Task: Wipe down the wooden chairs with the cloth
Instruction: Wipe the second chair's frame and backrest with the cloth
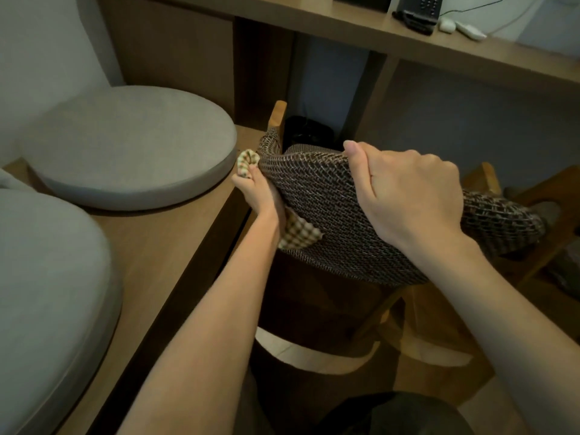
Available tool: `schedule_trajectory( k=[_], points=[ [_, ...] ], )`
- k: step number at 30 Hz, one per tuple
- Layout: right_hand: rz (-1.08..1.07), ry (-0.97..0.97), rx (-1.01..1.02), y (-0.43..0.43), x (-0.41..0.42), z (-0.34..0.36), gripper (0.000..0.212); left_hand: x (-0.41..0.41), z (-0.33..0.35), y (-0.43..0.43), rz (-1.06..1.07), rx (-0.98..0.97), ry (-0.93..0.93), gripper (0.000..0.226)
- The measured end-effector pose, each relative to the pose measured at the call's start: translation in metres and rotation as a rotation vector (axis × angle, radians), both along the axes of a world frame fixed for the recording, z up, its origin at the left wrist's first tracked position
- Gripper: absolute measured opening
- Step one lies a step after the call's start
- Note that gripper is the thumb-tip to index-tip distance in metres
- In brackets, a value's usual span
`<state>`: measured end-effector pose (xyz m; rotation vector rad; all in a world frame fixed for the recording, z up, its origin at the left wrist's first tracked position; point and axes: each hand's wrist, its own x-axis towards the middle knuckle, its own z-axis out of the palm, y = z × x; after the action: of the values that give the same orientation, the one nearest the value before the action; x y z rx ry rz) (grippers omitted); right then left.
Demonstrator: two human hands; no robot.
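A wooden chair with a dark woven backrest [329, 221] stands in front of me, its light wood post [277, 116] sticking up at the left. My right hand [408, 196] grips the top edge of the woven back. At the back's left edge my left hand [260, 193] holds a checked cream and brown cloth [295, 233] against it. One bunched end of the cloth shows above the fingers and a corner hangs below the wrist. The chair seat is hidden in shadow.
A wooden bench [175, 246] runs along the left with two round grey cushions [131, 142] on it. A wooden desk [376, 29] spans the back, carrying a black phone [417, 14] and white items. A second wooden chair [533, 215] stands at right.
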<state>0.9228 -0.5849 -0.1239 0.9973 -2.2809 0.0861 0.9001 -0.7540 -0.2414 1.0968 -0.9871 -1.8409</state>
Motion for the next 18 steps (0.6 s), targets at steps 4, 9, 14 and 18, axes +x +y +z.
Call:
schedule_trajectory(
  k=[4, 9, 14, 18],
  points=[
    [-0.005, 0.044, -0.021, -0.001, 0.0, -0.003, 0.056, 0.011, 0.021, 0.026, -0.035, -0.053, 0.095, 0.02],
    [-0.011, 0.072, -0.043, -0.001, 0.002, -0.004, 0.055, 0.047, 0.051, 0.11, -0.094, -0.26, 0.215, 0.049],
    [0.012, 0.017, -0.047, 0.003, 0.002, -0.002, 0.053, 0.049, 0.029, 0.132, -0.084, -0.657, 0.229, 0.012],
    [0.011, 0.026, -0.068, 0.002, 0.002, -0.004, 0.055, 0.03, 0.008, 0.085, 0.013, -0.626, 0.019, 0.047]
  ],
)
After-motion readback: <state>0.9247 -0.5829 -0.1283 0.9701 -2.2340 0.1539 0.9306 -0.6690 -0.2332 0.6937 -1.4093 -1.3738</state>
